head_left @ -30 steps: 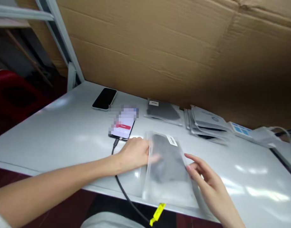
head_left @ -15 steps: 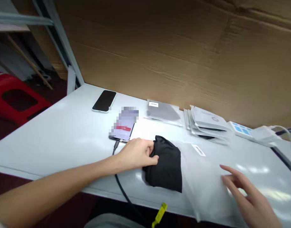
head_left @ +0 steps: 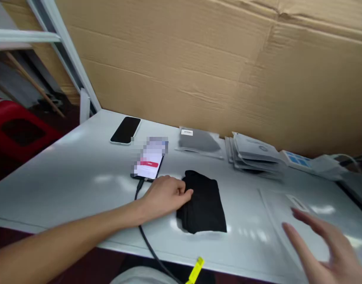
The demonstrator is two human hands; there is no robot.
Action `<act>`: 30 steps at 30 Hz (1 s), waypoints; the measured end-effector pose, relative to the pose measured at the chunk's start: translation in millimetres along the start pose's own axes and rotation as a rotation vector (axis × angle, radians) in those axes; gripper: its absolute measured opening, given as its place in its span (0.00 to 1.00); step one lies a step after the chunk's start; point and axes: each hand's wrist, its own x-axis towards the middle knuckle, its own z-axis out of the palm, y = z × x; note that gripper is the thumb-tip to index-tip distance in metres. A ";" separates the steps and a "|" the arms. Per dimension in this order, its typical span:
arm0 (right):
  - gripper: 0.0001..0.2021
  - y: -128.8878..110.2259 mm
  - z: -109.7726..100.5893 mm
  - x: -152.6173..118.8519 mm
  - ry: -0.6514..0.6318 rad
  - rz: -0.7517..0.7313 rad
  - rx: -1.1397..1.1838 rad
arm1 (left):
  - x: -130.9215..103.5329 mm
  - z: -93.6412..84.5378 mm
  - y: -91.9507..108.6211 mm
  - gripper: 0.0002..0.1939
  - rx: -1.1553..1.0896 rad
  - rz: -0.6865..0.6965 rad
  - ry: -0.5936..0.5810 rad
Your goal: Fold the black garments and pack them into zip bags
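Observation:
A folded black cloth (head_left: 206, 205) lies flat on the white table. My left hand (head_left: 170, 195) is closed on its left edge, thumb on top and the other fingers curled at the side. To the right lies a clear plastic bag (head_left: 283, 211) with a white label near its upper end. Over the bag's right part is my right hand (head_left: 328, 240), thumb and forefinger spread apart. Nothing shows between them; whether the hand's lower fingers touch the bag is hidden.
A phone with a lit screen (head_left: 149, 161) is plugged into a black cable (head_left: 148, 244) with a yellow tag. Behind it lies a dark phone (head_left: 126, 130). Packed bags (head_left: 254, 152) are stacked by the cardboard wall (head_left: 183, 67), beside a single packed bag (head_left: 200, 142).
The plastic bag has shifted right, away from the black cloth. My right hand has moved right and its thumb and forefinger are wider apart. My left hand keeps its hold.

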 end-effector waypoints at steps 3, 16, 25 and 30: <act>0.25 -86.3 34.1 -2.1 -0.213 -0.353 0.124 | -0.5 2.6 -1.0 0.22 0.019 0.031 -0.011; 0.06 -119.0 72.1 3.2 -0.034 0.116 0.505 | -8.3 6.9 -3.2 0.14 0.060 0.564 0.294; 0.24 -68.8 52.8 -2.6 0.301 0.506 0.526 | -4.2 2.3 -5.7 0.09 0.310 0.694 -0.002; 0.16 -62.8 45.8 0.9 0.156 0.234 0.293 | -3.5 -3.4 -3.0 0.11 0.388 0.612 -0.038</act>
